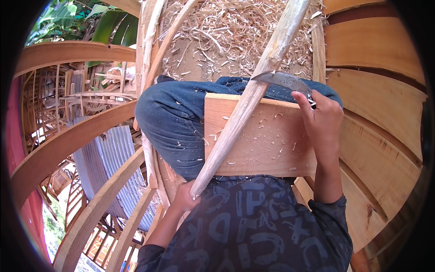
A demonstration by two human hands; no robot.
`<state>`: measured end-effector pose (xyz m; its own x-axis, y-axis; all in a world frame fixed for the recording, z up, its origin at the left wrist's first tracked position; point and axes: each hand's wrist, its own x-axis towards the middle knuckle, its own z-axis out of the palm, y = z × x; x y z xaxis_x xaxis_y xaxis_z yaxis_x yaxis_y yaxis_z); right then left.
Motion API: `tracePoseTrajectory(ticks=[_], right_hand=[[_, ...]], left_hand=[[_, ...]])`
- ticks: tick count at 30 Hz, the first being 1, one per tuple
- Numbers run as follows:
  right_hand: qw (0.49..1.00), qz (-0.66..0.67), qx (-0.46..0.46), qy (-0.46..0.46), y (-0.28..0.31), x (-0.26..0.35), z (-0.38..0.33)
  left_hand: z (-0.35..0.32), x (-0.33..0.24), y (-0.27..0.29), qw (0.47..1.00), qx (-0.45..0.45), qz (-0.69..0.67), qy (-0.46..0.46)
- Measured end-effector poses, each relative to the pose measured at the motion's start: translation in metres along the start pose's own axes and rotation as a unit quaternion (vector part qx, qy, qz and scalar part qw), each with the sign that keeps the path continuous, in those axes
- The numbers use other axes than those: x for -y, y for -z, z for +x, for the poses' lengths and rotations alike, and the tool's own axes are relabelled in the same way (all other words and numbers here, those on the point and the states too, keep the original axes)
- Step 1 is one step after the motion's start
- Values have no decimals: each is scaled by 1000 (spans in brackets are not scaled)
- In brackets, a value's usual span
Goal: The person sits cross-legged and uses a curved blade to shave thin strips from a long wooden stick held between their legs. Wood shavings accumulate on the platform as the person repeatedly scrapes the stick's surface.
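**Curved dark metal blade [285, 81] meets long pale wooden pole [244, 106] over a seated person's lap**

Nearest is the person's dark shirt with grey lettering-like print [253, 222]. At its left edge the left hand [183, 197] is closed around the near end of the pole; some of its fingers are hidden beneath. From there the pole slants away to the right, across a flat, reddish-brown wooden board [267, 136] resting over the lap, and on past the upper edge of view.

The right hand [322, 113], beyond the board's right part, has its fingers wrapped around the knife's handle, mostly hidden. The blade points left, its tip over the pole just past the board; whether it is biting in cannot be told.

The shaving looks well advanced: the visible pole seems bare of bark, and curls dot the board and the blue jeans [172, 113]. What appears left is smoothing, since the stretch around and beyond the blade looks knotty and uneven. The far end is out of view, so its state cannot be judged.

Farther off lies a thick heap of pale wood shavings [244, 31], with curved wooden ribs [77, 140] to the left and green leaves [108, 27] beyond.
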<state>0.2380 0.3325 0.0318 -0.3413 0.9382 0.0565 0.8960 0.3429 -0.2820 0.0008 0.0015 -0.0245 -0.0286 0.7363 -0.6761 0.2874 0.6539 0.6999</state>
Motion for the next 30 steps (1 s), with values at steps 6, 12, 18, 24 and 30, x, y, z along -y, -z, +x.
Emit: tracePoseTrajectory(ticks=[6, 12, 18, 24, 30], right_hand=[[998, 34, -18, -47, 1, -7, -4], [990, 132, 42, -21, 12, 11, -31], [976, 101, 175, 85, -4, 45, -74], [979, 67, 170, 94, -13, 46, -78], [984, 31, 140, 107, -15, 42, -75]], left_hand=[[0, 12, -1, 1000, 1, 5, 0], [0, 9, -2, 1000, -8, -21, -2], [0, 5, 0, 1000, 0, -10, 8], [0, 4, 0, 1000, -3, 3, -2], [0, 7, -3, 1000, -11, 1, -7]])
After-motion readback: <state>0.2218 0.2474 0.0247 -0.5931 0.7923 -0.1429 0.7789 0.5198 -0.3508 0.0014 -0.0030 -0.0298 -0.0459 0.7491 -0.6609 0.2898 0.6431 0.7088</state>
